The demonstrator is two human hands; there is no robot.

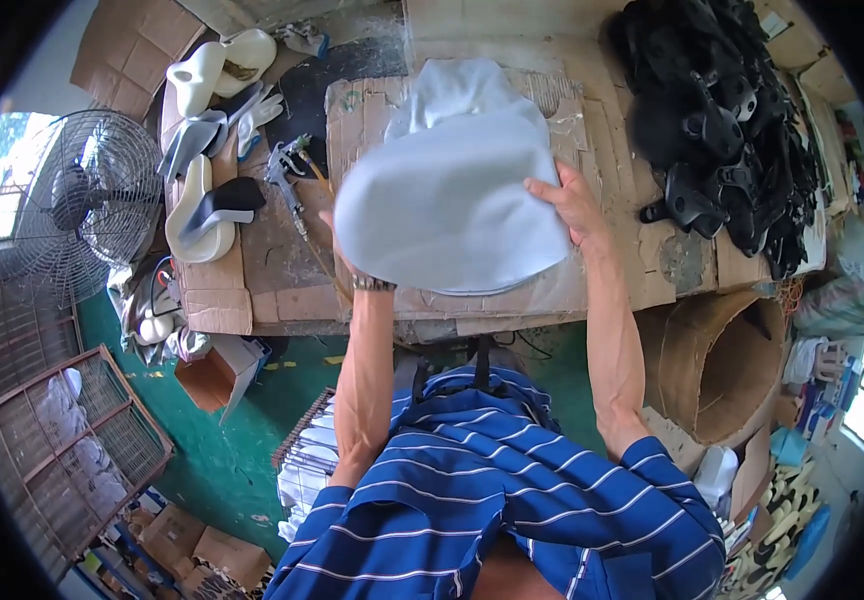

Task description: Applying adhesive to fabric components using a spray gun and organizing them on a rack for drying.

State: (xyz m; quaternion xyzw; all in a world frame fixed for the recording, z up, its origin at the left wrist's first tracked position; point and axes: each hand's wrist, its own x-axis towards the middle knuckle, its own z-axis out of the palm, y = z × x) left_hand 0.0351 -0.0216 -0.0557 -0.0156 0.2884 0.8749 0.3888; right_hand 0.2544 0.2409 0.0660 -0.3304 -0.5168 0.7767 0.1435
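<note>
A pale grey-white, rounded flat piece (452, 205), soft-looking like fabric or thin foam, is held up over the cardboard-covered table, slightly blurred. My right hand (572, 205) grips its right edge, thumb on top and fingers underneath. At the left edge, my left hand (330, 222) supports the same piece; most of its fingers are hidden behind it. Beyond lies a heap of similar pale pieces (467, 85) on a cardboard sheet (352, 105). Left of my left hand, a metal spray gun (284, 172) with a hose rests on the table.
White moulded shells (202, 235) with grey and black pads and a white glove (257, 122) lie at the table's left. Black plastic parts (722, 130) are heaped at the right. A caged fan (77, 195) stands left; a large cardboard drum (677, 365) sits below the right side.
</note>
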